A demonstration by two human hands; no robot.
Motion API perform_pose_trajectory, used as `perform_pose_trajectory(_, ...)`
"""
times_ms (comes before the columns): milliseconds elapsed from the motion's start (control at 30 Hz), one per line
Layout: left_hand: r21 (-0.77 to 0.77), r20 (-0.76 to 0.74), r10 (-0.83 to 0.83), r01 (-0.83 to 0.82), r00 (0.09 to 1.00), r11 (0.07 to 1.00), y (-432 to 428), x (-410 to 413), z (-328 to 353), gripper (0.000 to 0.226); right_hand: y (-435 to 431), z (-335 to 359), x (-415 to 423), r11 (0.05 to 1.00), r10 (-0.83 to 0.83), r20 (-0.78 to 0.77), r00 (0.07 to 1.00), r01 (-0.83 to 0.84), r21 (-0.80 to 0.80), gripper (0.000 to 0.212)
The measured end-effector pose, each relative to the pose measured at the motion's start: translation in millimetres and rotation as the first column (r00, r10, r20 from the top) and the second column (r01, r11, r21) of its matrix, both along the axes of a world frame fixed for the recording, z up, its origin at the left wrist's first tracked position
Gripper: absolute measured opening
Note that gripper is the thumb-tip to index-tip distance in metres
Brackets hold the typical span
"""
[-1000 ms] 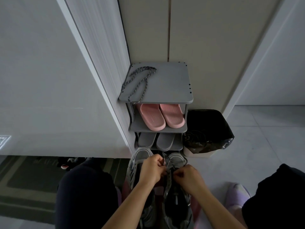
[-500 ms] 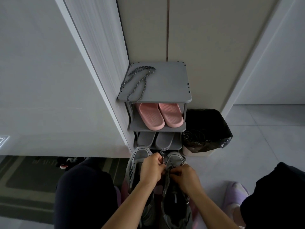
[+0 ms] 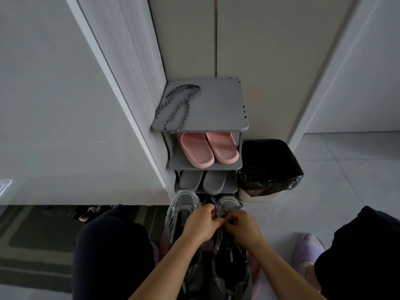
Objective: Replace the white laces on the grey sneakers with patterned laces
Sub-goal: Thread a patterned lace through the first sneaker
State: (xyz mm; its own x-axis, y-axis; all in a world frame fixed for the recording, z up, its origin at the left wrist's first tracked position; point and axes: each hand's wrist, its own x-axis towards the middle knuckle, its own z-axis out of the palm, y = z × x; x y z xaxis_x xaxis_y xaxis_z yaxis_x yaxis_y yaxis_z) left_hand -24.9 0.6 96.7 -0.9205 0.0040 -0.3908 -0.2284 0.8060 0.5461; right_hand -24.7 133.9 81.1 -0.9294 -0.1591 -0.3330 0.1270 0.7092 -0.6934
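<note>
Crouched over a pair of grey mesh sneakers (image 3: 184,205), pinching the right-hand shoe's grey lace (image 3: 218,237) with left hand (image 3: 201,226) and right hand (image 3: 245,230), close together. Ahead, atop a grey plastic shoe rack (image 3: 218,109), a looped speckled cord lace (image 3: 180,105); lower down, pink slides (image 3: 207,149), grey slides (image 3: 203,181).

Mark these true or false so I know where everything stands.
1. A grey-and-white patterned rope lace lies on top of the grey plastic shoe rack. True.
2. The pink rubber slippers sit on the rack's lowest shelf. False: they sit just under the top; grey slippers are below them.
3. The black-bagged bin stands left of the rack. False: it stands on the rack's right.
4. The left hand and right hand pinch the threaded lace of the grey mesh sneaker nearer the bin. True.
</note>
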Motion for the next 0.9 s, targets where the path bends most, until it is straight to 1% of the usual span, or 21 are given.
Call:
perform_pose_trajectory(67,0.050,0.083,-0.013,0.009,0.997,0.999,0,2,0,0.047,2,-1,0,0.999,-0.008,0.001,1.000,0.008,-0.034,0.029)
perform_pose_trajectory(100,0.048,0.103,-0.010,0.005,0.995,0.999,1,3,2,0.047,2,0,1,0.998,-0.024,0.002,1.000,0.024,-0.050,0.033)
perform_pose_trajectory(200,0.068,0.142,0.038,-0.048,0.989,0.997,8,2,3,0.044,3,2,2,0.979,-0.115,0.016,0.993,0.116,-0.168,0.031)
perform_pose_trajectory(267,0.129,0.189,0.125,-0.151,0.974,0.980,13,2,7,0.045,5,4,-1,0.967,-0.131,0.028,0.991,0.134,-0.216,0.029)
perform_pose_trajectory(333,0.211,0.209,0.191,-0.235,0.959,0.949,16,1,6,0.047,8,7,-2,0.961,-0.126,0.039,0.991,0.132,-0.242,0.029)
perform_pose_trajectory(367,0.229,0.207,0.221,-0.266,0.953,0.936,16,1,5,0.047,10,10,-2,0.956,-0.141,0.047,0.989,0.148,-0.254,0.028)
perform_pose_trajectory(433,0.216,0.208,0.273,-0.317,0.939,0.924,16,0,6,0.049,21,14,-5,0.920,-0.235,0.061,0.970,0.242,-0.310,0.027)
perform_pose_trajectory(467,0.204,0.213,0.287,-0.330,0.934,0.922,15,0,6,0.052,31,17,-7,0.881,-0.311,0.068,0.948,0.314,-0.353,0.026)
perform_pose_trajectory(500,0.190,0.217,0.289,-0.330,0.933,0.925,15,0,5,0.056,45,21,-10,0.822,-0.396,0.088,0.914,0.396,-0.409,0.025)
perform_pose_trajectory(567,0.127,0.200,0.276,-0.304,0.940,0.944,18,2,7,0.062,78,30,-19,0.641,-0.570,0.165,0.805,0.561,-0.524,0.022)
perform_pose_trajectory(633,0.090,0.160,0.261,-0.277,0.952,0.957,21,4,7,0.061,112,39,-30,0.428,-0.723,0.232,0.650,0.685,-0.589,0.022)
perform_pose_trajectory(667,0.092,0.155,0.260,-0.276,0.953,0.957,22,4,7,0.059,125,40,-35,0.339,-0.773,0.261,0.578,0.724,-0.600,0.023)
perform_pose_trajectory(700,0.113,0.158,0.263,-0.282,0.952,0.953,22,4,7,0.058,134,38,-39,0.277,-0.800,0.289,0.526,0.751,-0.600,0.022)
perform_pose_trajectory(733,0.146,0.172,0.269,-0.295,0.948,0.944,23,3,6,0.057,136,34,-42,0.242,-0.807,0.317,0.498,0.770,-0.591,0.022)
perform_pose_trajectory(767,0.186,0.183,0.278,-0.311,0.943,0.932,23,3,5,0.055,131,29,-42,0.235,-0.793,0.351,0.498,0.782,-0.577,0.022)
perform_pose_trajectory(800,0.220,0.185,0.283,-0.320,0.941,0.922,23,2,3,0.051,120,23,-41,0.255,-0.756,0.392,0.525,0.786,-0.563,0.022)
perform_pose_trajectory(833,0.243,0.177,0.284,-0.322,0.942,0.915,24,2,1,0.047,107,16,-37,0.290,-0.700,0.439,0.563,0.786,-0.545,0.021)
perform_pose_trajectory(900,0.295,0.157,0.300,-0.335,0.941,0.895,25,2,-2,0.032,75,5,-24,0.403,-0.560,0.535,0.632,0.773,-0.490,0.019)
